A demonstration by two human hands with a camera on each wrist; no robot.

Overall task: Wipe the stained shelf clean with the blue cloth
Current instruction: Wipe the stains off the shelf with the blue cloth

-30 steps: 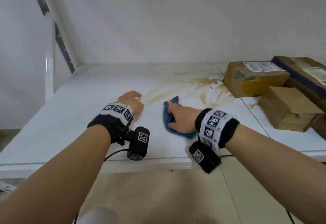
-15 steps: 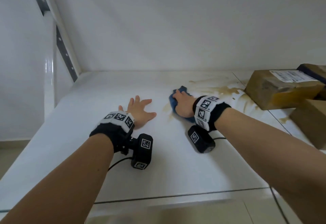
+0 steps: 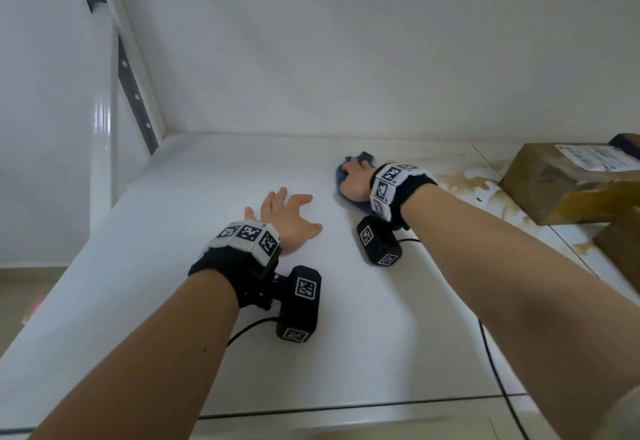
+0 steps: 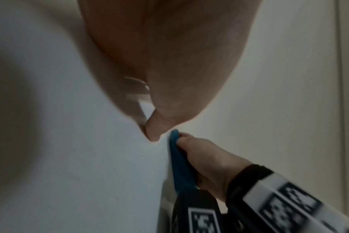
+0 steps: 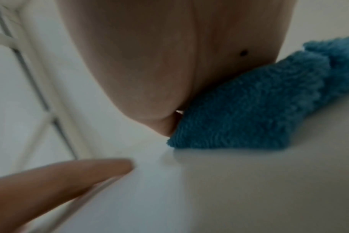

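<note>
Blue cloth under pressing right hand

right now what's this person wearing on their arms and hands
Both forearms are bare, no sleeves or gloves. The left hand and right hand each have a black wrist strap ringed with white square black-patterned marker tiles, plus a black boxy wrist camera bearing similar markers and a thin black cable.

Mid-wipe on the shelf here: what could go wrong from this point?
1. The brown stain runs right up to the brown cardboard box; the next strokes toward it may bump the box or leave residue along its edge.
2. The right hand presses a bunched blue terry cloth; so little flat contact could smear the stain across the white shelf.
</note>
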